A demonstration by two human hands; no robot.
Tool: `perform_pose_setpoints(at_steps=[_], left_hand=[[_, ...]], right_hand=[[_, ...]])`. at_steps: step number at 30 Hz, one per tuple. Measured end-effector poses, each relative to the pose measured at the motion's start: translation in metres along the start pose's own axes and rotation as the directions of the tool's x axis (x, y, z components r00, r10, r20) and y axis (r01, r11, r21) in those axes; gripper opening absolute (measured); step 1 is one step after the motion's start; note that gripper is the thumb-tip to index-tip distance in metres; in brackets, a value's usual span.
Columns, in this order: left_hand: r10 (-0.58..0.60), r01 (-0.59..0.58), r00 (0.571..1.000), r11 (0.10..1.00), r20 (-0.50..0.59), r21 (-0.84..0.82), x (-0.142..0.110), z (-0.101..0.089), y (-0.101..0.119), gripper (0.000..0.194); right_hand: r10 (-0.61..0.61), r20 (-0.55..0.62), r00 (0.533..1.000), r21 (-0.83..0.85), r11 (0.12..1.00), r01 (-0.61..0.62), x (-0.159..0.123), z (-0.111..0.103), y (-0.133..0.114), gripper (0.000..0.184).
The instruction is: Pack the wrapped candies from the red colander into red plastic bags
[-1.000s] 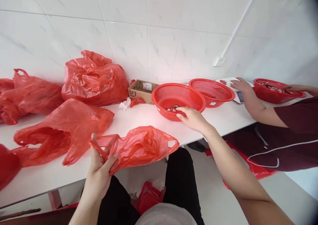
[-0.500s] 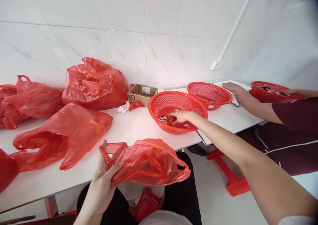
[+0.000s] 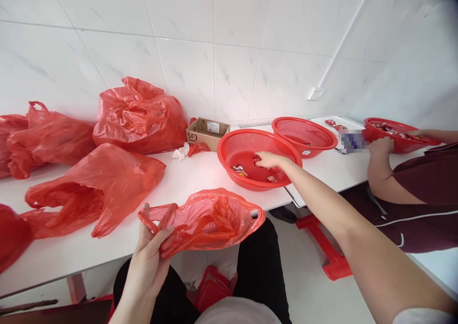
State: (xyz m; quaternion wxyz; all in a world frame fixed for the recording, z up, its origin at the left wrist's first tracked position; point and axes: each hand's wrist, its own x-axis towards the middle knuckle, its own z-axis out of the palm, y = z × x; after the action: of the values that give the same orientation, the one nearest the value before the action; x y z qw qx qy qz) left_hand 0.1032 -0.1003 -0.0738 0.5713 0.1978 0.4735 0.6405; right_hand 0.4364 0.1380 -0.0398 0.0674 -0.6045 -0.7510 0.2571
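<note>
My left hand (image 3: pixel 150 250) grips a handle of a limp red plastic carrier bag (image 3: pixel 207 221), which hangs open over the table's front edge. My right hand (image 3: pixel 272 160) reaches into a round red mesh basket (image 3: pixel 229 145), its fingertips pinching a small red packet (image 3: pixel 256 159). A few more small wrapped packets (image 3: pixel 239 170) lie on the basket's floor. Part of the basket's inside is hidden by my hand.
Several red plastic bags (image 3: pixel 139 116) lie along a white table (image 3: pixel 200 176) to the left, near a cardboard box (image 3: pixel 207 134). A co-worker's hand (image 3: pixel 381 147) rests at a third red basket (image 3: pixel 393 142) on the right, past a second mesh basket (image 3: pixel 304 133).
The red bag has gathered closer to my left hand and sits higher. My right hand has shifted within the basket. The co-worker's hand has moved rightward to the far basket.
</note>
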Motion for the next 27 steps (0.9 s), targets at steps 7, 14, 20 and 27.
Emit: perform_pose_setpoints(at_steps=[7,14,20,27], left_hand=[[0.066,-0.066,0.996,0.998,0.058,-0.013,0.007,0.014,-0.01,0.103],[0.097,-0.122,0.976,0.985,0.197,0.12,-0.001,0.03,-0.009,0.107],[0.18,-0.208,0.963,0.97,0.199,0.126,-0.002,0.006,0.003,0.109],[0.194,-0.231,0.958,0.958,0.21,0.167,0.001,0.01,-0.007,0.109]], right_hand=[[-0.369,-0.006,0.929,0.575,0.759,0.305,-0.064,0.009,-0.083,0.037],[-0.396,0.177,0.901,0.141,0.916,0.375,-0.087,0.105,-0.133,0.033],[-0.17,0.28,0.945,-0.104,0.973,0.206,-0.047,0.111,-0.099,0.021],[-0.406,0.283,0.869,0.683,0.722,0.115,-0.057,0.078,-0.113,0.048]])
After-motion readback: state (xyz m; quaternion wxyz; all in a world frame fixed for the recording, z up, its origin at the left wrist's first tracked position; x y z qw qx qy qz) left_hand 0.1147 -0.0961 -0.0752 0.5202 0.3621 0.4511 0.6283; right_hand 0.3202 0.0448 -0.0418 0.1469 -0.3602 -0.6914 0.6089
